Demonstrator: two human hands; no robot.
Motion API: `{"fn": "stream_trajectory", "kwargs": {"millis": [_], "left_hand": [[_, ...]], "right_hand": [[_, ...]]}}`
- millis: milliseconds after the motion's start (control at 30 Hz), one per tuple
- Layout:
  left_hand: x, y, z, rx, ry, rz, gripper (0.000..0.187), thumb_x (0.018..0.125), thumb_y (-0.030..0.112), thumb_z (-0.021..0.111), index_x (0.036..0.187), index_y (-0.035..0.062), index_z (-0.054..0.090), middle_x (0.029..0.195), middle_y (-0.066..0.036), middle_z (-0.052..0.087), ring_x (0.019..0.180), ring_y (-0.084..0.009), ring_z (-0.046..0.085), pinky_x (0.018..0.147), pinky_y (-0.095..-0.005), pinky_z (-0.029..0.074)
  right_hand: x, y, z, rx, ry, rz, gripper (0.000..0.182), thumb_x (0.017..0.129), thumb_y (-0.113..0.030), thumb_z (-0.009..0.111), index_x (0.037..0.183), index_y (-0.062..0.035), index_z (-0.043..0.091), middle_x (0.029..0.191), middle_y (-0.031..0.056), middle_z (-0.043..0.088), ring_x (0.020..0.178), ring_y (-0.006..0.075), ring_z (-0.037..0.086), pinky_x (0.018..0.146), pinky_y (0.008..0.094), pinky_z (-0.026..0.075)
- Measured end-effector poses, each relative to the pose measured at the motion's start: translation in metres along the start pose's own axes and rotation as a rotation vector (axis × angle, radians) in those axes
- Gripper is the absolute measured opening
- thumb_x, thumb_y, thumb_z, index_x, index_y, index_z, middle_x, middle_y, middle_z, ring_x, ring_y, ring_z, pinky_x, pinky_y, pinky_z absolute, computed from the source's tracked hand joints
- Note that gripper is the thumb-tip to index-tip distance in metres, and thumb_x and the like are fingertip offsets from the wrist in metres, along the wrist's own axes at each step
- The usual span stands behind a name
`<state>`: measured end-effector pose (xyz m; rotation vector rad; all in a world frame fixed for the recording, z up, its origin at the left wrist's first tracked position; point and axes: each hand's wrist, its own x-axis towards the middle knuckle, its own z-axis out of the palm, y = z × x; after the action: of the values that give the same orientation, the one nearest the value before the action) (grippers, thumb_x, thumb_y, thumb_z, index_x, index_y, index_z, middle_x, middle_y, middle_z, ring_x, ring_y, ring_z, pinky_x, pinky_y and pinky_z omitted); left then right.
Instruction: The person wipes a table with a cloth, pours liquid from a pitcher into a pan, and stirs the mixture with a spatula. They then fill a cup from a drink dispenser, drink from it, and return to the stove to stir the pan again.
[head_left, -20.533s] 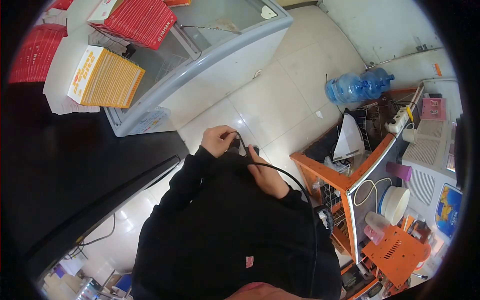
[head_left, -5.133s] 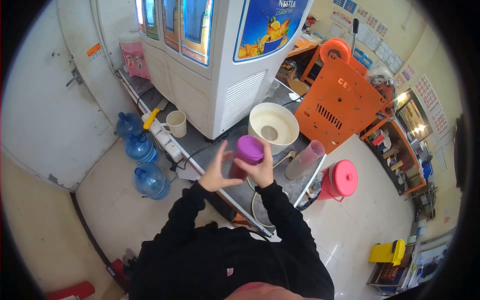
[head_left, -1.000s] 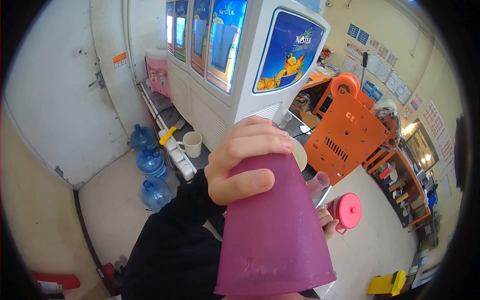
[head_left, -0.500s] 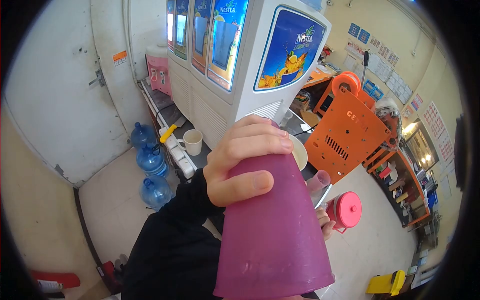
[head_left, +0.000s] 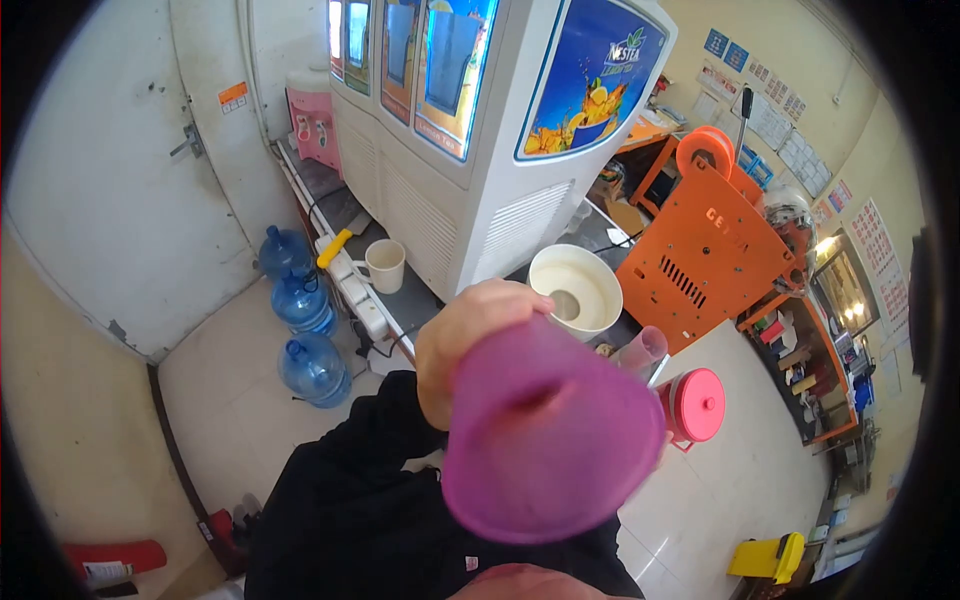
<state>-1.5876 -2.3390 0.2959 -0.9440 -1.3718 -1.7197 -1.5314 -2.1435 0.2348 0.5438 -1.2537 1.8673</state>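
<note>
My left hand [head_left: 478, 335] is closed around a purple, translucent plastic cup [head_left: 555, 440], gripping it near the narrow far end. The cup's wide mouth is turned up toward me, and a reddish patch shows inside. Behind the cup, only a sliver of my right hand [head_left: 665, 450] peeks out past its right side; I cannot tell what its fingers hold. Close to that sliver is a pink-red lidded jug [head_left: 697, 408]. Beyond the cup, a cream-white bowl [head_left: 595, 285] sits on the counter, with a pink clear tumbler [head_left: 641, 349] to its right.
A white drink dispenser [head_left: 510, 215] stands on the dark counter. On its left are a beige mug [head_left: 385, 265], a yellow-handled knife [head_left: 338, 245] and a power strip [head_left: 362, 305]. Blue water bottles [head_left: 314, 370] stand on the floor. An orange machine [head_left: 705, 250] is at the right.
The purple cup has tipped so its mouth faces me more, uncovering the bowl. My left hand has moved slightly lower with it. Less of my right hand shows.
</note>
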Motion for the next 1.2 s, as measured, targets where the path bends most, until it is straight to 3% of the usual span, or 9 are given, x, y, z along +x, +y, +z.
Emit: {"fn": "stream_trajectory", "kwargs": {"millis": [100,167,467,733,933,967,1067,1100,1200], "left_hand": [[-0.04,-0.011,-0.018,-0.083,-0.114,-0.574,0.063,0.057,0.014,0.075,0.109,0.0022,0.04,0.101,-0.013,0.053,0.089,-0.0212,0.055,0.072,-0.0305,0.046],[-0.06,-0.035,-0.025,-0.006,-0.212,-0.667,0.072,0.054,0.016,0.078,0.113,0.0029,0.037,0.104,-0.011,0.051,0.092,-0.0194,0.054,0.074,-0.0298,0.045],[-0.224,-0.16,-0.015,0.249,-0.029,-0.72,0.069,0.049,0.018,0.079,0.106,0.0045,0.042,0.101,-0.011,0.043,0.096,-0.0252,0.045,0.083,-0.0353,0.037],[-0.239,-0.179,-0.006,0.24,-0.016,-0.783,0.067,0.05,0.019,0.078,0.105,0.0035,0.043,0.1,-0.014,0.044,0.095,-0.0292,0.044,0.082,-0.0365,0.036],[-0.252,-0.177,-0.012,0.207,-0.083,-0.933,0.091,0.049,0.022,0.079,0.122,0.0022,0.028,0.116,-0.018,0.039,0.109,-0.0302,0.039,0.092,-0.037,0.031],[-0.233,-0.159,-0.014,0.237,-0.207,-0.834,0.093,0.06,0.027,0.073,0.128,0.0015,0.017,0.125,-0.018,0.032,0.115,-0.0273,0.034,0.095,-0.035,0.028],[-0.18,-0.119,0.005,-0.394,0.208,-1.014,0.076,0.076,0.032,0.059,0.129,0.0011,0.015,0.126,-0.015,0.029,0.114,-0.0241,0.034,0.096,-0.0326,0.026],[-0.183,-0.121,0.009,-0.192,0.127,-1.013,0.059,0.086,0.041,0.037,0.128,0.002,0.02,0.127,-0.01,0.029,0.115,-0.0199,0.032,0.098,-0.0303,0.021],[-0.189,-0.135,0.006,0.003,0.099,-1.121,0.055,0.088,0.038,0.034,0.127,0.0008,0.021,0.12,-0.015,0.035,0.11,-0.0235,0.037,0.091,-0.0327,0.031]], "right_hand": [[0.001,0.002,0.002,-0.035,0.006,0.023,0.048,0.091,-0.031,0.029,0.049,-0.0073,0.033,0.046,0.0024,0.031,0.043,0.012,0.029,0.037,0.0233,0.024],[0.005,0.008,0.001,-0.031,-0.003,0.073,0.048,0.09,-0.031,0.029,0.049,-0.007,0.033,0.046,0.0025,0.031,0.042,0.012,0.029,0.037,0.0231,0.023],[0.003,0.113,-0.009,-0.335,-0.012,0.612,0.045,0.089,-0.031,0.035,0.05,-0.0071,0.036,0.046,0.0012,0.035,0.041,0.0106,0.034,0.038,0.0242,0.025],[-0.005,0.208,-0.002,-1.201,-0.578,0.635,0.045,0.086,-0.033,0.036,0.064,0.0003,0.056,0.069,0.0254,0.054,0.071,0.0385,0.055,0.059,0.0443,0.042],[-0.012,0.205,0.022,-1.459,-0.665,0.464,0.047,0.084,-0.032,0.039,0.055,0.0005,0.057,0.057,0.0222,0.055,0.054,0.0374,0.056,0.053,0.0431,0.046],[-0.012,0.204,0.022,-1.451,-0.652,0.442,0.046,0.084,-0.031,0.039,0.054,-0.0002,0.056,0.056,0.0217,0.055,0.053,0.0367,0.056,0.052,0.0426,0.046],[-0.016,0.209,0.017,-1.435,-0.658,0.391,0.045,0.083,-0.029,0.04,0.052,-0.0014,0.056,0.054,0.0205,0.054,0.049,0.0359,0.055,0.049,0.0422,0.046],[-0.018,0.211,0.017,-1.441,-0.652,0.395,0.044,0.083,-0.029,0.04,0.052,-0.0017,0.056,0.054,0.0203,0.054,0.049,0.0357,0.055,0.049,0.042,0.046],[-0.014,0.201,0.018,-1.376,-0.547,0.433,0.043,0.083,-0.029,0.041,0.052,-0.0032,0.056,0.053,0.0197,0.054,0.048,0.0357,0.055,0.049,0.0427,0.045]]}}
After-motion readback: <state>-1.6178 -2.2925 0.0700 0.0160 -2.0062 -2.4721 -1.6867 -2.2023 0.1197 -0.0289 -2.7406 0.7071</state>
